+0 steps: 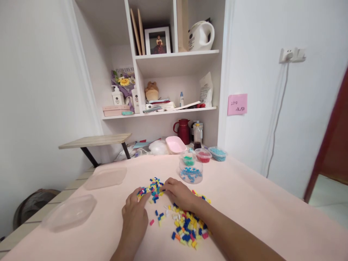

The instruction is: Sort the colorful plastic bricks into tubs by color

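A small pile of multicoloured toy building bricks [154, 188] lies on the pink table cover [233, 217] between my two hands. At its left edge, my left hand [135, 214] is open, its thumb apart from the fingers and the fingertips touching the bricks. My right hand [179, 194] reaches in from the right, fingers bent and pressed together at the pile's edge; whatever they pinch is hidden. Below my right hand spreads a larger heap of yellow, blue and mixed bricks [190, 228], partly covered by my right forearm. A few loose bricks [160, 215] lie between the two groups.
Beyond my right hand stand clear tubs of blue bricks [191, 175], green bricks [188, 160], red bricks [203, 156] and light-blue bricks [218, 154]. Clear lids [72, 212] lie at left. A pink basin [175, 145], red jug [183, 131] and shelves [176, 54] are behind.
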Tool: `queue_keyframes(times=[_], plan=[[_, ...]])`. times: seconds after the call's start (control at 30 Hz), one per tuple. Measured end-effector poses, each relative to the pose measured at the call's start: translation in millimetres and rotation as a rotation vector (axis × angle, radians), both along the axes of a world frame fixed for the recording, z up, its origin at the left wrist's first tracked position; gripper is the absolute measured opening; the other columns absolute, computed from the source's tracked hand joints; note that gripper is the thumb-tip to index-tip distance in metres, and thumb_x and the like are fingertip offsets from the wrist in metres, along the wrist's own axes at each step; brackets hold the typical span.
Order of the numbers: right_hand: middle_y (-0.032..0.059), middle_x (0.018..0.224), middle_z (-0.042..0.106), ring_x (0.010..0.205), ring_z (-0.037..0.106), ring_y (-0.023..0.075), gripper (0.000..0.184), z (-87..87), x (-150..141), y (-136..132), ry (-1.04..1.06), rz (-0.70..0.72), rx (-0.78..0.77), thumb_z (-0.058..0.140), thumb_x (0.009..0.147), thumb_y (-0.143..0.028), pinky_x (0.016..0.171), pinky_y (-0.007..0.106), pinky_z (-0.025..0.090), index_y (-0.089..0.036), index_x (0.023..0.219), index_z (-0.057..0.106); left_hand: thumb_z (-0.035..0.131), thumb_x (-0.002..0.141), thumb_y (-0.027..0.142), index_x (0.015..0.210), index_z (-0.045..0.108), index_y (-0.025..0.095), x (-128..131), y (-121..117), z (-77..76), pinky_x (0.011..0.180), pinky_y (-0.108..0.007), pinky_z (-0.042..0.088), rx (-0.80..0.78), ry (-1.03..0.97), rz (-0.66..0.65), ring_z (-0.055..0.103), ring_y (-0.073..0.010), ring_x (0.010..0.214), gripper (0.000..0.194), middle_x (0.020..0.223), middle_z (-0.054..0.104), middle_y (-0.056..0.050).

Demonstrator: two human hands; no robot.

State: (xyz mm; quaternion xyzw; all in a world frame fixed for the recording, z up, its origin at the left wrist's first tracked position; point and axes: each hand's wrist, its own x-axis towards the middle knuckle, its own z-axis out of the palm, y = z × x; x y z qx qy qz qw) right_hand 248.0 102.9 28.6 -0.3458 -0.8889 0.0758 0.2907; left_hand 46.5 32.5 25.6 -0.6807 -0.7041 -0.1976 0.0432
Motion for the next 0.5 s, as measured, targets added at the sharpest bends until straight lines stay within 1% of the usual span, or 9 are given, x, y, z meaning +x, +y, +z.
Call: queue_keyframes(times=[0.1,0.2,0.27,0.37,0.43,0.5], plan=[[0.0077,0.105,0.063,0.099,0.056,0.0210,0.030,-0.8,-0.4,0.7,-0.063,-0.016,0.017,0.045,0.094,-0.022,0.087,0.032,0.042,-0.027,0.114,0.067,0.038,0.074,-0.007,0.131,0.055,0.042,3.4,-2.4,0.5,0.105,-0.044,0.034,-0.020,0.011,-0.012,0.035,-0.0241,0.135,0.077,0.147,0.041,-0.004],[0.0070,0.101,0.064,0.097,0.056,0.0212,0.027,0.3,-1.5,-0.8,-0.122,-0.005,0.020,0.047,0.093,-0.020,0.086,0.032,0.040,-0.026,0.106,0.070,0.040,0.071,-0.008,0.128,0.057,0.044,6.0,-3.6,-0.2,0.107,-0.045,0.031,-0.059,0.027,-0.038,0.032,-0.0245,0.137,0.079,0.148,0.039,-0.003],[0.0067,0.100,0.064,0.097,0.056,0.0203,0.029,1.4,-2.4,-2.1,-0.109,-0.007,0.005,0.045,0.093,-0.018,0.085,0.031,0.040,-0.026,0.105,0.070,0.040,0.071,-0.008,0.128,0.057,0.045,5.8,-2.9,-1.2,0.107,-0.044,0.030,-0.068,0.024,-0.041,0.031,-0.0238,0.138,0.079,0.149,0.038,-0.002],[0.0069,0.101,0.063,0.097,0.055,0.0194,0.030,1.9,-3.5,-3.4,-0.088,-0.028,0.001,0.041,0.095,-0.020,0.084,0.029,0.041,-0.025,0.107,0.069,0.042,0.072,-0.006,0.134,0.051,0.043,3.8,-0.6,-3.2,0.106,-0.042,0.031,-0.072,0.015,-0.040,0.030,-0.0234,0.138,0.080,0.150,0.037,-0.003],[0.0066,0.099,0.063,0.096,0.055,0.0198,0.030,1.2,-3.7,-3.4,-0.103,-0.029,0.007,0.044,0.093,-0.019,0.085,0.030,0.040,-0.026,0.108,0.069,0.045,0.072,-0.005,0.134,0.051,0.043,2.6,0.6,-4.9,0.106,-0.043,0.031,-0.076,0.025,-0.049,0.030,-0.0241,0.139,0.079,0.152,0.035,-0.004],[0.0058,0.098,0.064,0.096,0.055,0.0200,0.030,0.1,-3.4,-2.9,-0.113,-0.018,-0.001,0.047,0.090,-0.015,0.085,0.030,0.040,-0.026,0.106,0.070,0.047,0.071,-0.004,0.132,0.053,0.043,1.9,1.0,-6.8,0.107,-0.043,0.029,-0.082,0.039,-0.059,0.029,-0.0248,0.139,0.078,0.153,0.034,-0.003]])
